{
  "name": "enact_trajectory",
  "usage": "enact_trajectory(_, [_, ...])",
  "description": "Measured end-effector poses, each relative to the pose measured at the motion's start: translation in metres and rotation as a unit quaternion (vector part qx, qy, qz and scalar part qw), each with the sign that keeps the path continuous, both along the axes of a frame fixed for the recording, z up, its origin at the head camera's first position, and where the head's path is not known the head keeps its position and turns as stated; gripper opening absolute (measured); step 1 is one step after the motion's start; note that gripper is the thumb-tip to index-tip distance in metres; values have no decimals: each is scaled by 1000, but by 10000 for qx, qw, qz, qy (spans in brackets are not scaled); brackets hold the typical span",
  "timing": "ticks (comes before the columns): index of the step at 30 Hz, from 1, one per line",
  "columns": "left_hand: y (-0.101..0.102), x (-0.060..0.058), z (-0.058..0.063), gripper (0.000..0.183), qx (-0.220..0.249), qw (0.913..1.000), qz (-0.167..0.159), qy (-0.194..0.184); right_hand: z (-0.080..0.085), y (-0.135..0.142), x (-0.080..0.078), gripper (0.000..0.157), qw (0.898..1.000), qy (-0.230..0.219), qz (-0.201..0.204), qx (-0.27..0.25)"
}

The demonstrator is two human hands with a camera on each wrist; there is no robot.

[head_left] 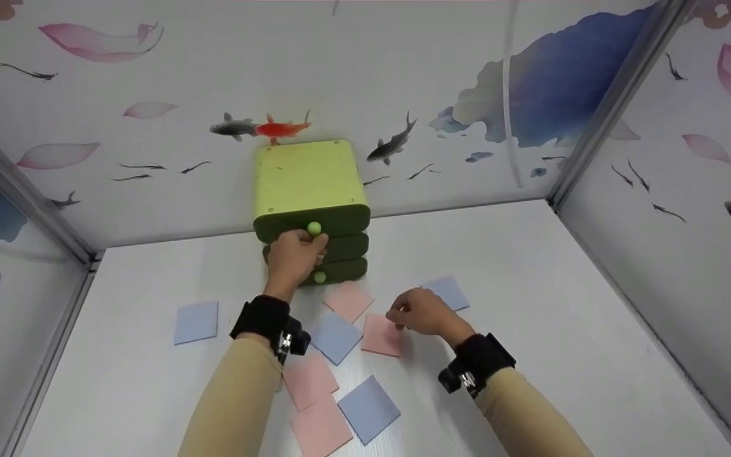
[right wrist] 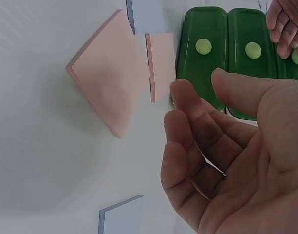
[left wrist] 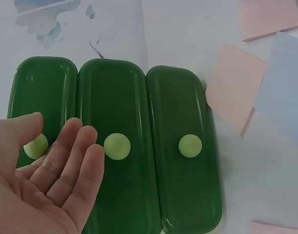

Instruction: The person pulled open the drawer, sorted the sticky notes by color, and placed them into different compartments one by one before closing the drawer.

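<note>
Against the back wall stands a small cabinet with a light green top point(head_left: 308, 178) and three dark green drawers, each with a round pale green knob. My left hand point(head_left: 294, 257) is at its front, fingers loosely bent, just below the top knob point(head_left: 315, 228). In the left wrist view that knob point(left wrist: 36, 147) shows between the thumb and fingers, and the middle knob point(left wrist: 117, 146) is beside the fingertips. My right hand point(head_left: 426, 311) hovers with loosely curled fingers and holds nothing. Close by its fingertips lies a pink square point(head_left: 381, 336); a blue square point(head_left: 448, 293) is partly hidden behind it.
Several more pink and blue squares lie on the white table, including a blue one point(head_left: 368, 409), a pink one point(head_left: 321, 425) and another blue one point(head_left: 196, 322) off to the left. Walls printed with fish and petals enclose the table at the back and sides.
</note>
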State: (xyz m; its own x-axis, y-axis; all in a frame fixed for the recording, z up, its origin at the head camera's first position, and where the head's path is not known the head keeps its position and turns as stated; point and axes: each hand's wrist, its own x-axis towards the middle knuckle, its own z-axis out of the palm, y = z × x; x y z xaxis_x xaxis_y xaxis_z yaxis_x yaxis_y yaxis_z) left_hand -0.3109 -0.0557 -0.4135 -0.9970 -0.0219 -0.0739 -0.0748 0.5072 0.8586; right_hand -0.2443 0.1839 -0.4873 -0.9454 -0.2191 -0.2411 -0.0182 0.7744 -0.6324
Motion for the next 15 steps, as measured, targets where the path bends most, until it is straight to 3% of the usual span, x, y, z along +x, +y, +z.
enact_trajectory(8, [-11,5,-3,31,-90,9999,-15,108,-2,-16,-4,16,9997,25,128,-196])
enact_trajectory(15, [-17,12,-7,32,-279,9996,81,41,-15,-35,-12,21,9979,205,42,-605])
